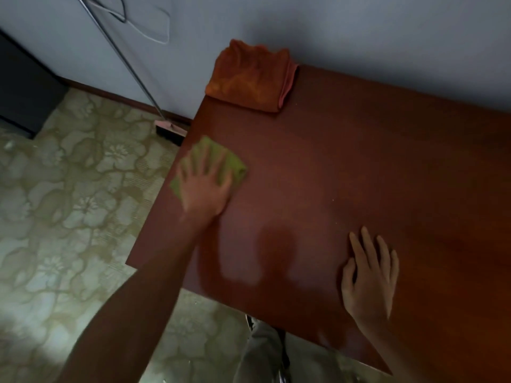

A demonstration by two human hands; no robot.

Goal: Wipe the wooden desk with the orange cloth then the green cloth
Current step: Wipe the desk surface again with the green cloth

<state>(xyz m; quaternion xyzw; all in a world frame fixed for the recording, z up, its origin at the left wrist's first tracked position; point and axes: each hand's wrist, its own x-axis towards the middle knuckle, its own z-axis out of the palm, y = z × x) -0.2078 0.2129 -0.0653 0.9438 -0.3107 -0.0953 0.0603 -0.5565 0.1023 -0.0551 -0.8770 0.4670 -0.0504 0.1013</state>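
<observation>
Both my hands are resting on the wooden desk [345, 167]. With fingers spread wide, my left hand [204, 186] is pressing flat on the green cloth [235, 167] near the desk's left edge, blurred. My right hand [369, 275] is lying palm down, fingers loosely apart, holding nothing, near the front edge. At the far left corner, the folded orange cloth [249, 78] is sitting against the wall [359, 31].

Left hand [205, 186] presses green cloth [235, 164] on wooden desk [359, 167].
</observation>
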